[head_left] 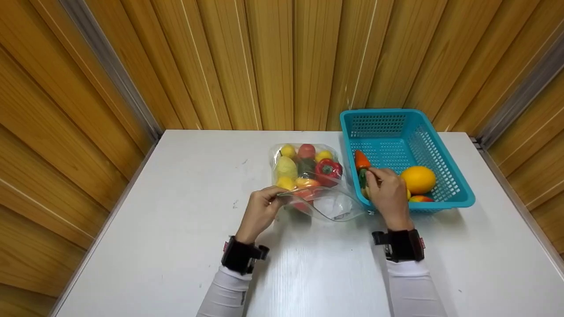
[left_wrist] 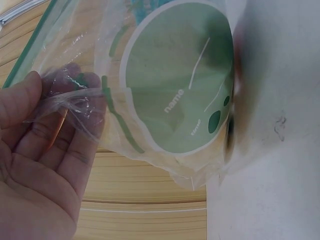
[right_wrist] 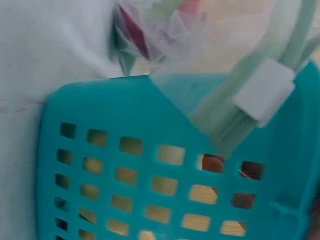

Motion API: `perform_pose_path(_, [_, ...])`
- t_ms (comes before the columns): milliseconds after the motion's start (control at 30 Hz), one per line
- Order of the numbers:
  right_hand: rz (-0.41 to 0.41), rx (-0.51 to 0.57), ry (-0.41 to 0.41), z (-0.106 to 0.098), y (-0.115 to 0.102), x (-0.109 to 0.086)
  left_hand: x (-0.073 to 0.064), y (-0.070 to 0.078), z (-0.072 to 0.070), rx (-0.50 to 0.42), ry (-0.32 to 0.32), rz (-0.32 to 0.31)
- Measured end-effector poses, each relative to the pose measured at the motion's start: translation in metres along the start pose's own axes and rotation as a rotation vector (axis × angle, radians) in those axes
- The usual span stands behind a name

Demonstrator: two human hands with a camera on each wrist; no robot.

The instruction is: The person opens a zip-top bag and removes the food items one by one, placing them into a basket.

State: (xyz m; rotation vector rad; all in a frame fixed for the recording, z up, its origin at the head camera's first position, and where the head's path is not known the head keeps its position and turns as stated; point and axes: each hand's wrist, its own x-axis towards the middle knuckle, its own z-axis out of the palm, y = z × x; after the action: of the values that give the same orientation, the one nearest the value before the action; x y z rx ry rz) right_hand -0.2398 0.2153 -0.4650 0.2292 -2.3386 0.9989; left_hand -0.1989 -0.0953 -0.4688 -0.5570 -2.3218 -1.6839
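My left hand (head_left: 261,211) pinches the near left edge of a clear zip bag (head_left: 339,207); the left wrist view shows thumb and fingers on the thin film, beside a green printed label (left_wrist: 175,80). Inside the bag lie a red bell pepper (head_left: 329,171), a pale green pear-shaped piece (head_left: 286,168) and several yellow and red fruits. My right hand (head_left: 388,198) reaches into a turquoise basket (head_left: 449,176), its fingertips at a tapered orange piece (head_left: 361,159) with something green below it. Whether they grip it is unclear; the right wrist view hides the fingers.
In the basket, a big yellow-orange fruit (head_left: 418,179) and a red-yellow one (head_left: 421,199) lie right of my right hand. The bag's white zip slider (right_wrist: 265,92) hangs against the basket wall. A wood-patterned wall (head_left: 269,66) stands behind the white table (head_left: 198,185).
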Motion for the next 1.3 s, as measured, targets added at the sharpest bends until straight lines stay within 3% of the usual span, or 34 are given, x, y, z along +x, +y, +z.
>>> perform_pose_path(400, [-0.228, 0.205, -0.074, -0.028, -0.048, -0.004, 0.000, 0.001, 0.000, 0.020, 0.005, -0.002])
perform_pose_path(867, [-0.431, 0.329, -0.237, -0.038, -0.067, -0.011, 0.000, 0.001, 0.001, 0.020, 0.025, 0.022])
perform_pose_path(1067, [-0.425, 0.303, -0.436, -0.032, -0.070, -0.013, 0.001, 0.000, 0.001, 0.021, 0.032, 0.017])
perform_pose_path(1300, [-0.349, 0.106, -0.719, -0.012, -0.073, -0.018, 0.001, 0.001, 0.001, 0.016, 0.036, 0.023])
